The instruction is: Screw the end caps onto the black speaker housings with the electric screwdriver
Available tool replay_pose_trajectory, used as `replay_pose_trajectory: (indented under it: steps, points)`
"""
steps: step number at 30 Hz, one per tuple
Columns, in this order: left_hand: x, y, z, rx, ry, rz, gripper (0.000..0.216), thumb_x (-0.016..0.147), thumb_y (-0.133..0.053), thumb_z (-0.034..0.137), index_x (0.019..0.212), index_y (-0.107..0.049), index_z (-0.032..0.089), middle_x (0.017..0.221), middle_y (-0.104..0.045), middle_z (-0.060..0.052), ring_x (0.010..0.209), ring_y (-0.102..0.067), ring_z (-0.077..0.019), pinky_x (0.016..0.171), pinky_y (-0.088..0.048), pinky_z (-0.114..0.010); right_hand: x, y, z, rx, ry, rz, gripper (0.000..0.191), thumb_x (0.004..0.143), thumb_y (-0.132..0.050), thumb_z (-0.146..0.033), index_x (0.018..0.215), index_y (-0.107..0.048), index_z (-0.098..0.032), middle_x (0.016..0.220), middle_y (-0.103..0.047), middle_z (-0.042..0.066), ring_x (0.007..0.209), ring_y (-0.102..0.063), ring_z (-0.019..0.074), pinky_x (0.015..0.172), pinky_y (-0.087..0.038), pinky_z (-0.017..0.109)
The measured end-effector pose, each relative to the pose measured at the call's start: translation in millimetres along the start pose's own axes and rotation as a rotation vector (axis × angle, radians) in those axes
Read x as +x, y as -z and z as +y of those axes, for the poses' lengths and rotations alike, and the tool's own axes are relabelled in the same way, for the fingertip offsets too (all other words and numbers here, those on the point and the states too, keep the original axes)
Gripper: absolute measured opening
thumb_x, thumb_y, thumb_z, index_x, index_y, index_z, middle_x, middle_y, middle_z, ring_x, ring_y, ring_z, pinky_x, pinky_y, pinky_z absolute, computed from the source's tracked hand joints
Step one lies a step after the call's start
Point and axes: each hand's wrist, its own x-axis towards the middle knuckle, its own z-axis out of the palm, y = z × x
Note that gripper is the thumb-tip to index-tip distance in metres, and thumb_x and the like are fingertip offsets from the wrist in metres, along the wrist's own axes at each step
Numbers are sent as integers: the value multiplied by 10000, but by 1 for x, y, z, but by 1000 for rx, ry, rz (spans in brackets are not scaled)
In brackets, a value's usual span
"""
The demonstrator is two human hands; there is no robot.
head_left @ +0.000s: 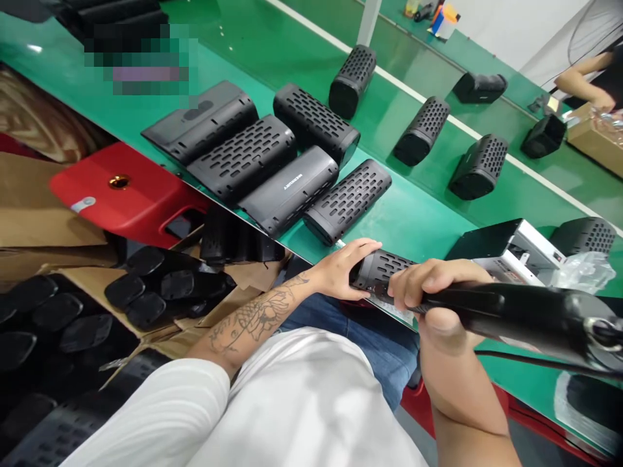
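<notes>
My left hand (341, 271) grips one end of a black slotted housing (384, 267) at the table's near edge, thumb and fingers on either side of its end. Wrapped in my right hand (440, 288) is a black electric screwdriver (528, 314), lying nearly level with its front end toward the housing. The tip meets or comes close to the housing near my left thumb; contact is hard to make out. My right fingers cover part of the housing. Just beyond my left hand rests another slotted housing (348, 201), beside a smooth-sided one with white lettering (292, 188).
Several more black housings (423, 130) stand across the green table (418, 201). A black-and-silver box (516, 250) and clear plastic (586, 272) lie right. Left below are a red stool (121, 191) and cartons of black parts (58, 311). Another person's hand (601, 98) is over a carton (591, 133).
</notes>
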Motion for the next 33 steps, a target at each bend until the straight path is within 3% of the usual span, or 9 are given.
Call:
replay_pose_trajectory:
  steps: [5,15,21,25,30,33]
  points:
    - [0,-2,-1,-18,37,-16,1344,793,-1063,355,1924,-340,288,1866,-512,-231,1748,-550,-475,1470,-496,-634,3,-3,12,14,53,-99,184,985,-954,-369,1035,-795,-290,650,-675,-65,460,-613,144,516,-600,320]
    - [2,1,1,-59,72,-38,1344,811,-1077,429,1938,-356,303,1850,-535,-212,1721,-571,-465,1441,-528,-601,-5,-1,18,-38,92,-204,177,1023,-918,-372,1079,-776,-283,683,-682,-69,445,-604,121,523,-606,301]
    - [4,1,2,-114,29,-17,1330,807,-1110,494,1925,-416,295,1807,-571,-216,1687,-603,-471,1431,-535,-593,-2,-5,16,31,-7,-154,268,962,-997,-429,985,-769,-290,639,-670,-89,423,-550,104,518,-561,288]
    - [4,2,3,-131,61,-25,1329,812,-1112,521,1927,-422,311,1818,-568,-203,1696,-595,-457,1437,-531,-575,1,-6,16,81,3,-126,300,937,-1012,-398,921,-737,-280,615,-660,-95,395,-503,93,496,-531,279]
    - [5,2,1,-125,70,-29,1309,796,-1108,516,1906,-444,316,1821,-573,-201,1713,-575,-464,1439,-522,-597,-5,-7,20,15,15,-83,377,914,-1012,-429,843,-670,-285,569,-614,-116,352,-440,84,476,-520,279]
    - [5,3,1,-96,35,-4,1231,779,-1093,478,1845,-514,268,1768,-610,-228,1672,-616,-467,1434,-520,-619,-14,-5,23,-67,-48,-58,409,894,-1015,-495,861,-657,-300,578,-627,-109,393,-512,109,519,-567,306]
